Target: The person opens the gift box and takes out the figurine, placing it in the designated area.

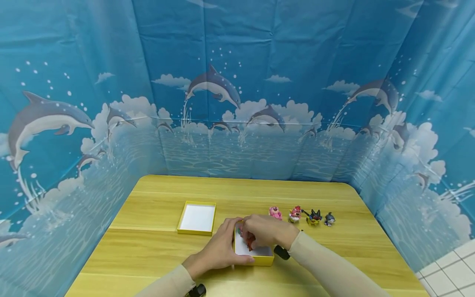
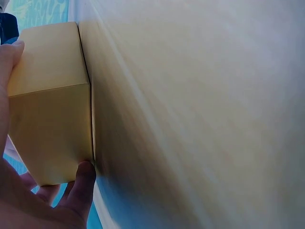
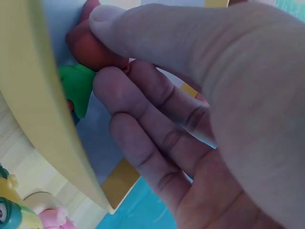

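A yellow box (image 1: 263,261) with a white inside stands open-topped near the front of the table. My left hand (image 1: 219,251) grips it from the left, thumb on the near side and fingers along the far side; the left wrist view shows the box's yellow wall (image 2: 50,133) between them. My right hand (image 1: 264,231) reaches down into the box. Its thumb and fingers pinch a small toy figure (image 3: 97,50) by its reddish-brown head. The figure's green clothing (image 3: 78,86) shows below the fingers, close to the box wall.
A shallow yellow box lid (image 1: 197,217), white inside, lies back left of the box. In a row at the back right stand a pink figure (image 1: 275,213), a pink-and-red one (image 1: 295,214), a black-and-yellow one (image 1: 314,218) and a grey one (image 1: 329,219). A dolphin-print curtain (image 1: 237,152) surrounds the table.
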`<state>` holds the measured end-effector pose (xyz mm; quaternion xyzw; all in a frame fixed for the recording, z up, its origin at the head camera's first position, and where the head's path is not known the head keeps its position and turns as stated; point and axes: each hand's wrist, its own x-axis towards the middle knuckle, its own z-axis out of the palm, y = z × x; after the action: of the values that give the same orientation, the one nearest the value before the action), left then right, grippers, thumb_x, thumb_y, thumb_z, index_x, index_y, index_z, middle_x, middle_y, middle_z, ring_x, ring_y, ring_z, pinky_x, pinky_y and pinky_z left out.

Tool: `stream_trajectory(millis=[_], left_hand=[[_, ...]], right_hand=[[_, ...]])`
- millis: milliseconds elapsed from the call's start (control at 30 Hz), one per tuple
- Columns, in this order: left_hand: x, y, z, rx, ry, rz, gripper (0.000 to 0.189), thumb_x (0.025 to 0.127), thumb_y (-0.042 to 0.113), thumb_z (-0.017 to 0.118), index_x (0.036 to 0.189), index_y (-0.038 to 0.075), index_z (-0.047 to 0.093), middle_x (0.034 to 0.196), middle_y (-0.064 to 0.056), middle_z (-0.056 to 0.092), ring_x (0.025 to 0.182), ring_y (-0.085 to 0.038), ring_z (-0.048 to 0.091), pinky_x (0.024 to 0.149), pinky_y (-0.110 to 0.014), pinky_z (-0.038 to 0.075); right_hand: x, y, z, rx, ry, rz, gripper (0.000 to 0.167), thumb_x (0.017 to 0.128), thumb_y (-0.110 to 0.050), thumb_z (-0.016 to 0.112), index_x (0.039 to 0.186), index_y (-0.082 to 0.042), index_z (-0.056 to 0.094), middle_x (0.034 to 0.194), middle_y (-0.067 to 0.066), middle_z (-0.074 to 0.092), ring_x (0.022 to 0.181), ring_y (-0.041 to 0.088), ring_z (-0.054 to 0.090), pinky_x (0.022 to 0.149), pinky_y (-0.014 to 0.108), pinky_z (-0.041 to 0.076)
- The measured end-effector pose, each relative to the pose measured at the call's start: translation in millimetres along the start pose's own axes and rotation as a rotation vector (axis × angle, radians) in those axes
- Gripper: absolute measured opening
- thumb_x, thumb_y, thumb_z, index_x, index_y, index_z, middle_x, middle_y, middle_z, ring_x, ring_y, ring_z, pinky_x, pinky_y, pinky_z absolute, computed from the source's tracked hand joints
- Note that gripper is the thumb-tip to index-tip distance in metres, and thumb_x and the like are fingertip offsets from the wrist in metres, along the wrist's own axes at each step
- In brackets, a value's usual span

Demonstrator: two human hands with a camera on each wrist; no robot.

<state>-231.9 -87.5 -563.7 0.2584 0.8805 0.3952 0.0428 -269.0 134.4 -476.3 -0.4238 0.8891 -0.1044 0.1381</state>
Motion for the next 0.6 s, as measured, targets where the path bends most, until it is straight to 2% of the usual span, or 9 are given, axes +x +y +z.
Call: stream_trajectory(millis=[367,600], left_hand=[[0.7,0.1,-0.8,0.011,-0.009,-0.011,0.128,0.085,0.081,0.092,0.181,0.021,0.035,0.173,-0.006,0.050,0.152,-0.025,0.056,0.124,-0.053,0.056],[-0.2,1.0,-1.2,0.010,-0.009,-0.015,0.128,0.085,0.081,0.093,0.181,0.019,0.035,0.172,-0.006,0.050,0.153,-0.026,0.056,0.124,-0.056,0.056]], right_hand=[[-4.6,4.2,0.6,-0.013,0.014,0.005,0.016,0.095,-0.013,0.100,0.099,-0.018,0.086,0.103,-0.008,0.074,0.086,0.000,0.062,0.076,0.019,0.056],[-8.8,5.4,0.7,0.020,0.001,0.025,0.017,0.097,-0.011,0.097,0.099,-0.019,0.082,0.092,-0.012,0.078,0.079,-0.005,0.063,0.074,0.019,0.057]])
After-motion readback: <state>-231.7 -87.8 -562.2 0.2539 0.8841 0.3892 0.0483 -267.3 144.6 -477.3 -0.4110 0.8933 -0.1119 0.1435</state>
